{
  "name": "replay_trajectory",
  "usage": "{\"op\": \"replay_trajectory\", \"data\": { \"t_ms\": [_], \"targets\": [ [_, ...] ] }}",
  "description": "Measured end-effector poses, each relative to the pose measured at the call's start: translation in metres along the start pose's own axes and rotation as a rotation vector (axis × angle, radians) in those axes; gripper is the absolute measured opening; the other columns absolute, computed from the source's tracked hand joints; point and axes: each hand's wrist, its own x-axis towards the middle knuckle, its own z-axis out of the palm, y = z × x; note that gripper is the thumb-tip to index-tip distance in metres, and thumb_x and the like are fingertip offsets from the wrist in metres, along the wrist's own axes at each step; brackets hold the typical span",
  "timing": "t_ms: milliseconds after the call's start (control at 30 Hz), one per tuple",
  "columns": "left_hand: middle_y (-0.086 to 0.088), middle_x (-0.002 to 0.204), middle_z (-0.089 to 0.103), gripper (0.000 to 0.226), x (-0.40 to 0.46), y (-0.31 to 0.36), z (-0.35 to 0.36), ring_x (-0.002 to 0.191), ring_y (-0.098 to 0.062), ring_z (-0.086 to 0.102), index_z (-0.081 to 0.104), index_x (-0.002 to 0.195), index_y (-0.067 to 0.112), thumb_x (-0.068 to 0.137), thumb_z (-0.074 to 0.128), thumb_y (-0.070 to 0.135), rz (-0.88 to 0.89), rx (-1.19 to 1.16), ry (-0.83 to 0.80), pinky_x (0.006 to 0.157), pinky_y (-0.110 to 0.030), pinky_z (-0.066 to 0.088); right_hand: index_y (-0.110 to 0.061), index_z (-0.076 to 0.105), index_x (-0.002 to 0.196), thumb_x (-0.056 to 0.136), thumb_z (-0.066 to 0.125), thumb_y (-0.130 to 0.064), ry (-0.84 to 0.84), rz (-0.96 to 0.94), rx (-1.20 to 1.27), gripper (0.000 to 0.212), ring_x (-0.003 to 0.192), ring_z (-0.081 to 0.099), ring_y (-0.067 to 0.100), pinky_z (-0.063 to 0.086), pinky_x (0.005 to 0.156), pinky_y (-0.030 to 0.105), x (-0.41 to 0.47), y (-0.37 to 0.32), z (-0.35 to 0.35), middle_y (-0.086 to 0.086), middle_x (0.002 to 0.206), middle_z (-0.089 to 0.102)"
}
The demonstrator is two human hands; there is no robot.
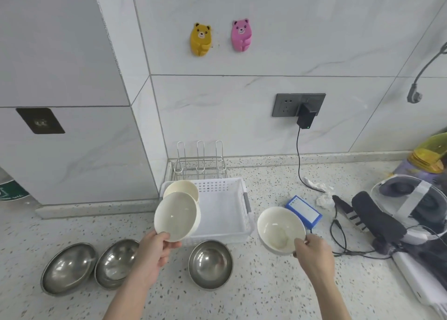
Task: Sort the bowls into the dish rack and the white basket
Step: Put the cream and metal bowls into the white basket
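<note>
My left hand (pixel 154 253) pinches the near rim of a white bowl (pixel 176 214), tilted up over the left side of the white basket (pixel 225 211). Behind it a second white bowl (pixel 181 188) leans in the basket's back left corner. My right hand (pixel 312 252) grips the near rim of another white bowl (pixel 278 227) on the counter, right of the basket. A wire dish rack (pixel 200 162) stands empty behind the basket against the wall. Three steel bowls (pixel 69 267) (pixel 116 263) (pixel 210 264) sit along the counter front.
A blue box (pixel 304 211) lies just behind the right bowl. Crumpled tissue, a black cable from the wall charger (pixel 306 116), a headset and dark straps (pixel 377 218) crowd the right side. A tiled pillar closes the left.
</note>
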Motion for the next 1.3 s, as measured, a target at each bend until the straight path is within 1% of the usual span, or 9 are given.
{"op": "replay_trajectory", "data": {
  "t_ms": [133, 267, 400, 567, 733, 833, 900, 1033, 1300],
  "targets": [
    [-0.018, 0.066, 0.072, 0.020, 0.004, 0.004, 0.011, 0.031, -0.005, 0.027, 0.059, 0.107, 0.005, 0.096, 0.043, 0.001, 0.008, -0.036, 0.024, 0.030, -0.015, 0.020, -0.014, 0.065, 0.081, 0.083, 0.055, -0.009, -0.073, -0.045, 0.207, 0.011, 0.055, 0.052, 0.015, 0.036, 0.050, 0.026, 0.014, -0.036, 0.007, 0.002, 0.062, 0.070],
    [-0.021, 0.072, 0.070, 0.020, 0.010, 0.010, 0.017, 0.032, -0.005, 0.029, 0.057, 0.109, 0.006, 0.096, 0.043, 0.002, 0.012, -0.055, 0.065, 0.029, -0.014, 0.020, -0.004, 0.066, 0.079, 0.082, 0.052, -0.004, -0.231, 0.041, 0.356, 0.014, 0.055, 0.048, 0.018, 0.039, 0.055, 0.030, 0.025, -0.069, 0.047, 0.007, 0.060, 0.070],
    [-0.021, 0.072, 0.068, 0.019, 0.017, 0.014, 0.023, 0.032, -0.005, 0.030, 0.058, 0.107, 0.005, 0.096, 0.043, 0.002, 0.012, -0.066, 0.100, 0.028, -0.014, 0.020, -0.004, 0.066, 0.074, 0.079, 0.051, -0.005, -0.265, 0.029, 0.281, 0.016, 0.055, 0.053, 0.015, 0.039, 0.051, 0.025, 0.034, -0.093, 0.088, 0.004, 0.063, 0.071],
    [-0.019, 0.067, 0.069, 0.017, 0.022, 0.019, 0.023, 0.033, -0.006, 0.031, 0.058, 0.104, 0.005, 0.097, 0.043, 0.001, 0.021, -0.058, 0.135, 0.029, -0.016, 0.022, 0.003, 0.065, 0.091, 0.084, 0.048, -0.006, -0.317, -0.012, 0.154, 0.020, 0.066, 0.061, 0.022, 0.044, 0.050, 0.026, 0.049, -0.104, 0.124, 0.011, 0.082, 0.071],
    [-0.020, 0.068, 0.068, 0.017, 0.026, 0.019, 0.024, 0.033, -0.007, 0.030, 0.058, 0.104, 0.005, 0.096, 0.044, 0.000, 0.026, -0.041, 0.152, 0.030, -0.016, 0.022, 0.001, 0.058, 0.083, 0.088, 0.048, -0.009, -0.337, -0.046, 0.023, 0.015, 0.057, 0.052, 0.015, 0.031, 0.041, 0.019, 0.059, -0.109, 0.146, 0.004, 0.077, 0.056],
    [-0.020, 0.066, 0.068, 0.017, 0.029, 0.017, 0.026, 0.033, -0.007, 0.031, 0.059, 0.104, 0.005, 0.096, 0.045, 0.000, 0.019, -0.067, 0.160, 0.031, -0.016, 0.023, -0.004, 0.053, 0.073, 0.088, 0.047, -0.009, -0.358, -0.059, 0.009, 0.017, 0.080, 0.050, 0.015, 0.037, 0.053, 0.020, 0.064, -0.109, 0.157, 0.006, 0.077, 0.055],
    [-0.021, 0.064, 0.067, 0.017, 0.031, 0.015, 0.028, 0.033, -0.007, 0.032, 0.059, 0.104, 0.005, 0.096, 0.045, 0.000, 0.020, -0.088, 0.167, 0.030, -0.016, 0.023, -0.001, 0.057, 0.077, 0.089, 0.047, -0.010, -0.363, -0.065, 0.005, 0.018, 0.093, 0.052, 0.017, 0.041, 0.061, 0.024, 0.068, -0.110, 0.162, 0.010, 0.082, 0.059],
    [-0.021, 0.066, 0.067, 0.018, 0.035, 0.012, 0.029, 0.034, -0.008, 0.033, 0.060, 0.106, 0.005, 0.096, 0.046, 0.000, 0.022, -0.089, 0.180, 0.030, -0.017, 0.024, 0.002, 0.059, 0.101, 0.092, 0.047, -0.014, -0.398, -0.062, -0.034, 0.022, 0.081, 0.055, 0.020, 0.038, 0.050, 0.022, 0.070, -0.112, 0.162, 0.007, 0.087, 0.059],
    [-0.021, 0.068, 0.069, 0.018, 0.036, 0.009, 0.031, 0.037, -0.009, 0.033, 0.060, 0.109, 0.006, 0.096, 0.048, 0.002, 0.015, -0.050, 0.172, 0.033, -0.019, 0.025, -0.001, 0.055, 0.113, 0.101, 0.040, -0.024, -0.425, -0.037, -0.045, 0.030, 0.093, 0.064, 0.026, 0.053, 0.073, 0.034, 0.064, -0.110, 0.164, 0.010, 0.102, 0.064]
  ]
}}
